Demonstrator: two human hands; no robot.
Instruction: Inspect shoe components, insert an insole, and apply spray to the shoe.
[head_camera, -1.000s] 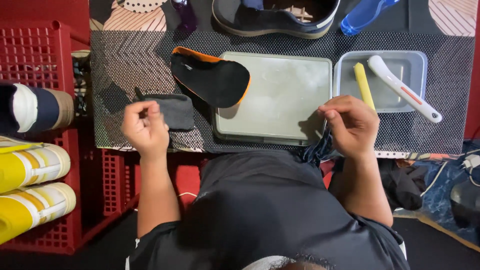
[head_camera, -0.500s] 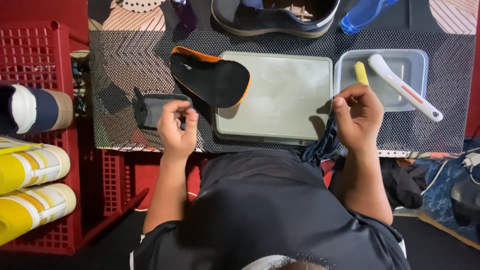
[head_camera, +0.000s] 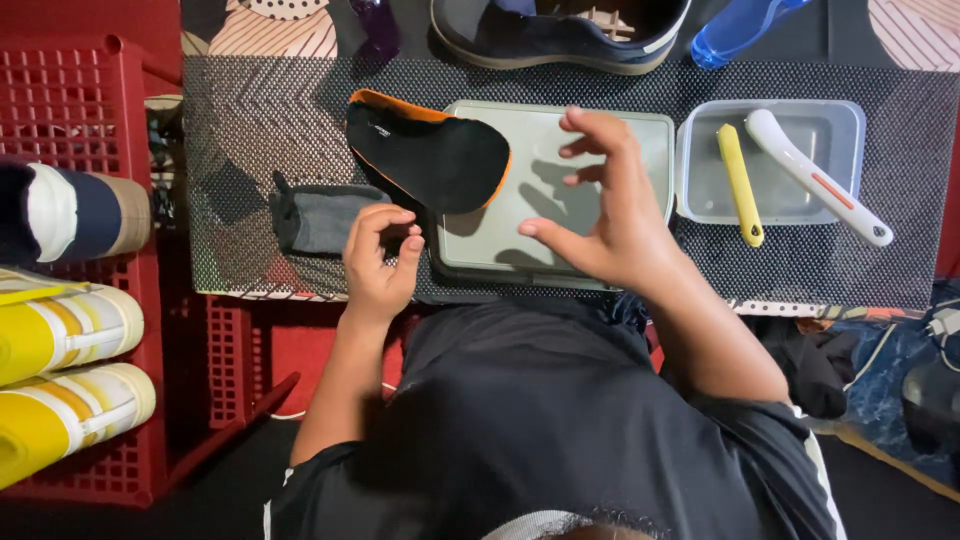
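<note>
My left hand hovers at the near edge of the patterned mat, fingers curled with the tips close together, holding nothing I can see. It is just right of a small dark grey pouch. My right hand is raised over the grey tray with its fingers spread and empty. A black insole with an orange rim lies partly on the tray's left side, between the two hands.
A clear plastic box at right holds a yellow tool and a white brush handle. A dark shoe and blue bottle sit at the far edge. Red crates with rolled items stand left.
My right hand has moved left from the mat's near edge by the plastic box to above the tray, opening its fingers. My left hand has shifted right, past the grey pouch.
</note>
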